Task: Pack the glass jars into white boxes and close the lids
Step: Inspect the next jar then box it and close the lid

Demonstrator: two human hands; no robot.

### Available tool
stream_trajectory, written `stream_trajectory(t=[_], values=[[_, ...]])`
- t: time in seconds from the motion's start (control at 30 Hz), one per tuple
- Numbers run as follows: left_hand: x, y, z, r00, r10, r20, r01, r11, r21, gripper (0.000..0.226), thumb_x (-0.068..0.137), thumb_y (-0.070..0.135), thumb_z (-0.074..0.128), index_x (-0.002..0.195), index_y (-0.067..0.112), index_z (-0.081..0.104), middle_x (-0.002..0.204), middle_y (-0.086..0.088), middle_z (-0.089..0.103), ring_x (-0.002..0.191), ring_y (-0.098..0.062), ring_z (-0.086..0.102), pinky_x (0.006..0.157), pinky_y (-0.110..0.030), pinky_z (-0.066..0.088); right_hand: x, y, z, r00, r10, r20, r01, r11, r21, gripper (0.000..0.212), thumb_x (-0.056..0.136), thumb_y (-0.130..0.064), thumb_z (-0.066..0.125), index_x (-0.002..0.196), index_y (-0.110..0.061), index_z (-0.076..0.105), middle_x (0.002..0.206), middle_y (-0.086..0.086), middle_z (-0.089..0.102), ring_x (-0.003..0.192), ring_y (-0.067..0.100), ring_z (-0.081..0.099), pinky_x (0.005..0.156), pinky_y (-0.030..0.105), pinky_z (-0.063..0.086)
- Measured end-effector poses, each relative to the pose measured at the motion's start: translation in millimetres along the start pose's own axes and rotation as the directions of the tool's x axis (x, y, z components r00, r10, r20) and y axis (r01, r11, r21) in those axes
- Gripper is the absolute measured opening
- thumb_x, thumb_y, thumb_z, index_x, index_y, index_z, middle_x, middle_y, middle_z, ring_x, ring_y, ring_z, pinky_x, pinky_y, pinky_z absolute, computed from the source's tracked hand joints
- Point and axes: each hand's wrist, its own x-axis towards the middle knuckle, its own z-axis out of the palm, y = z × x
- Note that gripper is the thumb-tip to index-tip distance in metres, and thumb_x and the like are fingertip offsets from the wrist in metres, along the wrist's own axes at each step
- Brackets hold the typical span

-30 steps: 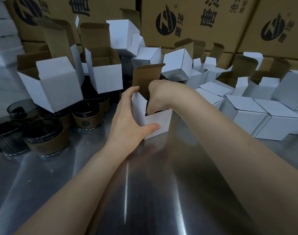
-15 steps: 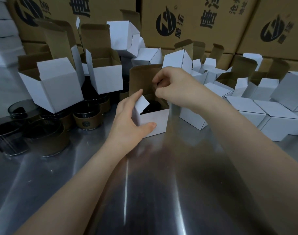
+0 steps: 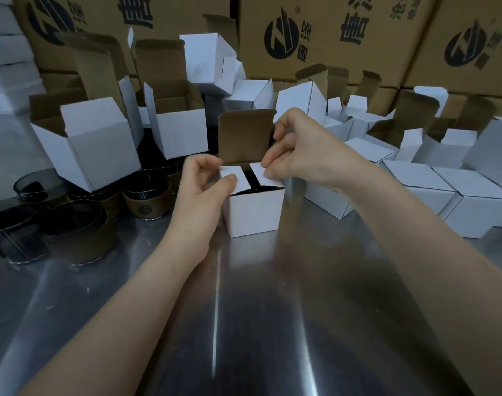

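Shiny steel table (image 3: 244, 324) up front. The white box (image 3: 255, 211) sits mid-table, something dark just visible inside it, lid flap upright. Left hand (image 3: 199, 192) pinches the left side flap, right hand (image 3: 298, 155) pinches the right one. Spare glass jars (image 3: 142, 200) wait at the left, closed boxes (image 3: 444, 192) at the right, brown cartons (image 3: 315, 32) behind.
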Motion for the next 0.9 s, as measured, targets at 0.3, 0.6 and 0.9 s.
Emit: stream_trajectory(t=[0.3,0.6,0.9], values=[[3,3,-1,0.999,0.013,0.047,-0.014,1.0,0.007,0.054,0.094,0.007,0.059,0.134,0.039,0.044,0.122,0.003,0.065,0.113,-0.018,0.062,0.099,-0.041,0.051,-2,-3,9,0.999,-0.037,-0.038,0.035,0.999,-0.038,0.079,0.073,0.006,0.074,0.125,-0.031,0.026,0.082,0.009,0.071,0.062,0.013,0.063,0.066,0.03,0.057],[0,1,0,0.998,0.053,0.041,-0.052,0.998,-0.034,0.031,0.094,0.003,0.057,0.115,0.025,0.056,0.116,0.001,0.067,0.105,-0.015,0.066,0.085,-0.027,0.056,-8,-7,-16,0.992,-0.029,0.119,0.006,0.982,0.191,0.029,0.087,-0.031,0.073,0.113,-0.019,0.068,0.09,0.006,0.075,0.086,0.016,0.073,0.076,0.026,0.06],[-5,2,1,0.974,0.218,0.057,-0.219,0.976,0.005,0.026,0.093,0.004,0.06,0.104,0.027,0.062,0.11,0.011,0.066,0.106,-0.001,0.061,0.087,-0.015,0.049,-7,-1,-24,0.978,-0.071,0.198,0.047,0.991,0.123,0.017,0.089,-0.019,0.069,0.105,-0.015,0.076,0.094,0.009,0.076,0.082,0.016,0.073,0.07,0.021,0.058]])
